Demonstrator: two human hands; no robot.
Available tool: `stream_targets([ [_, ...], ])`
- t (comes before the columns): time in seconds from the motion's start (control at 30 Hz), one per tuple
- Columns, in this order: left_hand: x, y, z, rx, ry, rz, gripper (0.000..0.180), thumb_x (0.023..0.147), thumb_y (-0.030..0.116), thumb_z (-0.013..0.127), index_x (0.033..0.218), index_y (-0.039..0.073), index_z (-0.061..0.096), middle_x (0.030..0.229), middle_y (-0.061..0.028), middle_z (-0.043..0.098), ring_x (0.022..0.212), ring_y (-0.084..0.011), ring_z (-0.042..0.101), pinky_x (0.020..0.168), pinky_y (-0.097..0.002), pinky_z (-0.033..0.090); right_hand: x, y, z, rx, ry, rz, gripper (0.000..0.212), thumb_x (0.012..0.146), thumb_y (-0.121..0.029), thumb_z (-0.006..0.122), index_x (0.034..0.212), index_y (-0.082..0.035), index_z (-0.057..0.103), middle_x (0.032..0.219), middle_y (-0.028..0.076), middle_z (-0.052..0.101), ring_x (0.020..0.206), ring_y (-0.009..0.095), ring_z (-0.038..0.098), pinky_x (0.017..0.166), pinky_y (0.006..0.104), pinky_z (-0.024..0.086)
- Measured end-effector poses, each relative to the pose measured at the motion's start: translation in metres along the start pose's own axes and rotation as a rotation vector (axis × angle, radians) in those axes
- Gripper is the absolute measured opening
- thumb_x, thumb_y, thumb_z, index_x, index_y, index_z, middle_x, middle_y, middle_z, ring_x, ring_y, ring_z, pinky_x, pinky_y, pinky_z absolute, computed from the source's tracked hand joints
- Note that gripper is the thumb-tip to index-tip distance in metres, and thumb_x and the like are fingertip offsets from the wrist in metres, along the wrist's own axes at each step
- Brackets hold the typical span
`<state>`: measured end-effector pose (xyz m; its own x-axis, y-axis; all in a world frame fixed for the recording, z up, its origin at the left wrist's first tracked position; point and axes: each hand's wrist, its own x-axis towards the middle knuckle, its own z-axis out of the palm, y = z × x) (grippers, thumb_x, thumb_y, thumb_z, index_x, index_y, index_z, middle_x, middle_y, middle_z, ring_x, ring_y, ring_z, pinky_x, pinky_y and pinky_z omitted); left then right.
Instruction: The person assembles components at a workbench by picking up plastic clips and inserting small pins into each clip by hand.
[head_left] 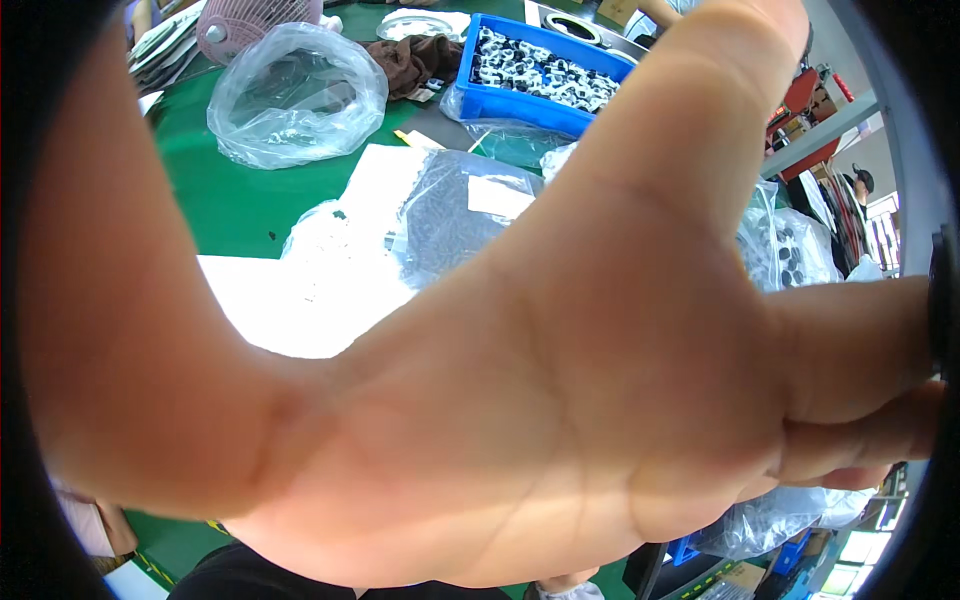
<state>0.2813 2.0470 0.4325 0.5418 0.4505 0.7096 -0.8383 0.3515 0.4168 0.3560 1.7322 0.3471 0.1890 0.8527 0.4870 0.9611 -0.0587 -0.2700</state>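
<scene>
My left hand (560, 390) fills most of the view, very close, its palm toward me. Its thumb points up and its fingers stretch to the right rim, where a dark edge (940, 300) partly covers the fingertips. Nothing shows in the palm. Below it a small patch of skin, seemingly my right hand (568, 580), shows at the lower edge; its fingers are hidden. Beyond the left hand, a clear bag of small dark parts (450, 225) lies on white sheets (260, 295). A blue bin (520, 105) behind it holds many small black and white parts.
On the green table (185, 200) stand an open clear plastic bag (300, 100) and a pink fan (255, 25). A brown cloth (415, 62) lies beside the bin. More bagged parts (790, 250) sit at right. Another person's arm (115, 530) shows at lower left.
</scene>
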Motion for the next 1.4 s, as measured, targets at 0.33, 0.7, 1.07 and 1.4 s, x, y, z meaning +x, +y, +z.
stream_targets([
  [0.33,-0.004,0.001,0.007,-0.009,0.018,0.007,0.095,0.084,0.075,0.012,0.142,-0.001,0.015,0.118,-0.0285,0.052,0.108,-0.0368,0.053,0.095,-0.0471,0.04,-0.001,-0.004,-0.004,0.005,0.003,0.004,0.008,0.073,-0.008,0.063,0.079,-0.006,0.059,0.09,0.005,0.068,0.086,0.023,0.06,0.091,0.0414,0.034],
  [0.7,-0.006,0.005,0.011,-0.036,0.033,0.008,0.095,0.084,0.075,0.012,0.142,-0.001,0.016,0.117,-0.0286,0.052,0.107,-0.0367,0.054,0.095,-0.047,0.04,-0.004,-0.007,-0.002,-0.018,0.01,0.015,0.008,0.073,-0.009,0.063,0.08,-0.005,0.06,0.09,0.005,0.068,0.086,0.023,0.06,0.092,0.0413,0.033],
  [1.07,-0.019,-0.002,0.022,-0.076,0.053,0.013,0.094,0.084,0.074,0.012,0.142,0.0,0.016,0.117,-0.0286,0.053,0.107,-0.0366,0.054,0.094,-0.0469,0.04,-0.015,-0.007,-0.007,0.008,0.02,0.015,0.01,0.073,-0.009,0.063,0.082,-0.006,0.059,0.091,0.005,0.068,0.086,0.023,0.06,0.09,0.0413,0.034],
  [1.4,-0.367,-0.131,0.197,0.094,0.136,0.041,0.094,0.084,0.074,0.013,0.142,0.0,0.016,0.116,-0.0286,0.053,0.106,-0.0366,0.055,0.094,-0.0468,0.04,-0.427,0.026,-0.007,0.048,-0.022,-0.018,0.005,0.076,-0.009,0.06,0.079,-0.006,0.059,0.091,0.005,0.069,0.084,0.022,0.06,0.085,0.0404,0.036],
])
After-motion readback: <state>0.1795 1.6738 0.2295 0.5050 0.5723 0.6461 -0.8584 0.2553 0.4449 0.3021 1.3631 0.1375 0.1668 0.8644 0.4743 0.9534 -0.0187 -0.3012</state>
